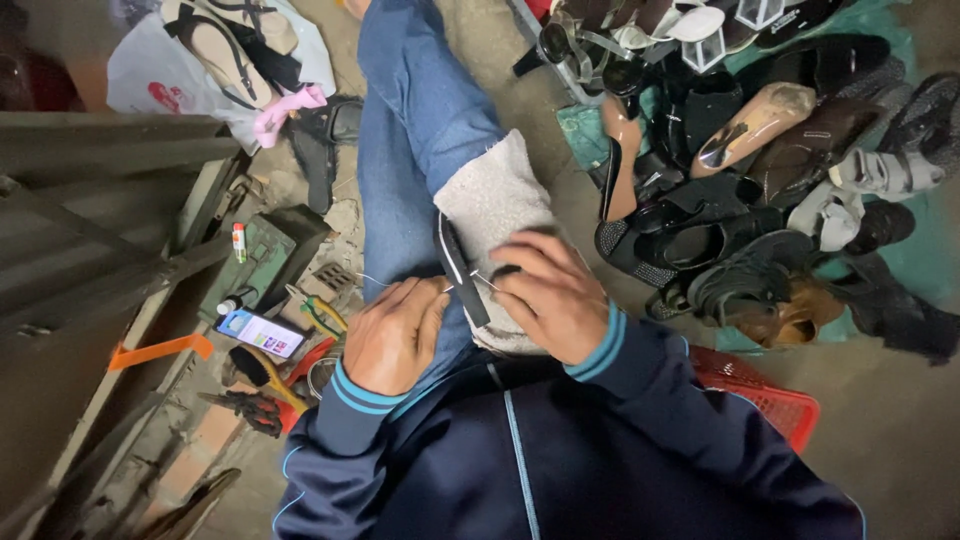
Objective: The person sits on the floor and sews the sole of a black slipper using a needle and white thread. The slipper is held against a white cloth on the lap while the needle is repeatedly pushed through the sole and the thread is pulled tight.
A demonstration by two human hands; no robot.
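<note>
A black flat sandal sole [458,268] lies on a grey cloth [495,205] spread over my knee in blue jeans. My left hand [393,336] is closed beside the sole's near end, pinching a thin pale thread [375,281] that runs toward the sole. My right hand [552,294] rests on the cloth and presses against the right side of the sole, fingers curled on it. Both sleeves are dark blue with teal stripes.
A heap of shoes [760,170] covers the ground at the right on a green sheet. A red plastic basket [770,400] sits near my right elbow. At the left lie a phone [262,333], pliers [320,315], a green box [268,252] and a white bag [190,70].
</note>
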